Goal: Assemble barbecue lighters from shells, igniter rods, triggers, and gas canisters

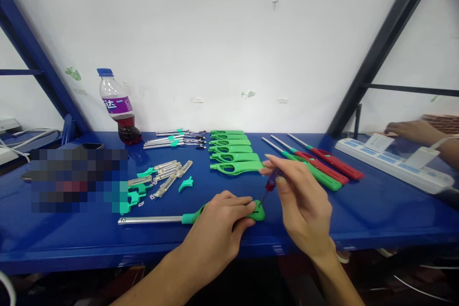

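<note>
My left hand (225, 222) is closed over the handle of a green lighter (258, 212) with a long metal barrel, pressing it to the blue table near the front edge. The barrel points left. In my right hand (304, 201) is a small screwdriver (271, 181) with a dark red and purple handle. Its shaft slants down and its tip meets the end of the green handle; the exact contact point is too small to make out. Most of the lighter's middle is hidden under my left hand.
Green handle shells (234, 157) lie in a row behind my hands. Finished-looking red lighters (335, 161) and a power strip (394, 165) are on the right. Clear fuel tubes (172, 179), teal triggers (185, 183), metal barrels (168, 141) and a drink bottle (118, 105) stand or lie leftward.
</note>
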`<state>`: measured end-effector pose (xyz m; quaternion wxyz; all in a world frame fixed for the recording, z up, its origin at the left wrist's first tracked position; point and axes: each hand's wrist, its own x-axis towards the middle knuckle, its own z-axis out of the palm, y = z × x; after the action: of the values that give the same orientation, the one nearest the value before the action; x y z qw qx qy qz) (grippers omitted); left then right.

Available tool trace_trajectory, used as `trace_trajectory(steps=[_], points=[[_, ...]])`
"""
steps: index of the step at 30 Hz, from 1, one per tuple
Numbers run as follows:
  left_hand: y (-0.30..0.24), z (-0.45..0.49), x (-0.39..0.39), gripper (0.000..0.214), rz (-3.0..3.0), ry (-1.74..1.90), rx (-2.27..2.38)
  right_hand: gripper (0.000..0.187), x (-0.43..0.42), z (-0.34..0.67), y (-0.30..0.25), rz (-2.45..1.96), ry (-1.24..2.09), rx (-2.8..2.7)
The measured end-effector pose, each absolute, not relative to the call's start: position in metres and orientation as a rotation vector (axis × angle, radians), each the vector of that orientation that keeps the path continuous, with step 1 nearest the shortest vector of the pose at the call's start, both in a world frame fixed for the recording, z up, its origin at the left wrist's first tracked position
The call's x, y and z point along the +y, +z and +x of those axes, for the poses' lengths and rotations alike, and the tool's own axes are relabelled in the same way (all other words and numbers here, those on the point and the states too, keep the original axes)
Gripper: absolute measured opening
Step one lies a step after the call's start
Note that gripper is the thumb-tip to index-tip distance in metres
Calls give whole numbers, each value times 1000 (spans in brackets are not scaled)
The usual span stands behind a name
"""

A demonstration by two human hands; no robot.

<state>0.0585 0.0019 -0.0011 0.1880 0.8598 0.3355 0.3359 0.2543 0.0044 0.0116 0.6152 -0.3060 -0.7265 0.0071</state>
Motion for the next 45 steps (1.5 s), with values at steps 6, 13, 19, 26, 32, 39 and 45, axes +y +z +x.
trace_trajectory(steps=[6, 13, 19, 26, 32, 39, 45], points=[[-1, 59, 2, 20, 2425, 950, 938, 45, 7, 254, 12, -759, 12, -1552], [-1, 59, 1, 20, 2440, 946, 949, 50, 3, 254, 12, -686, 86, -1694], [0, 59, 1, 22, 2450, 936, 946, 44, 6, 254, 9, -680, 120, -1594], [0, 60, 0, 19, 2454, 944, 946, 51, 3, 255, 9, -657, 218, -1711], [-1, 59, 1, 26, 2442, 943, 959, 43, 5, 253, 11, -708, 118, -1629], [-1, 60, 0, 28, 2448, 939, 961, 32, 5, 251, 14, -715, 136, -1636], [-3, 59, -1, 26, 2466, 923, 974, 30, 6, 252, 13, -713, 110, -1614]])
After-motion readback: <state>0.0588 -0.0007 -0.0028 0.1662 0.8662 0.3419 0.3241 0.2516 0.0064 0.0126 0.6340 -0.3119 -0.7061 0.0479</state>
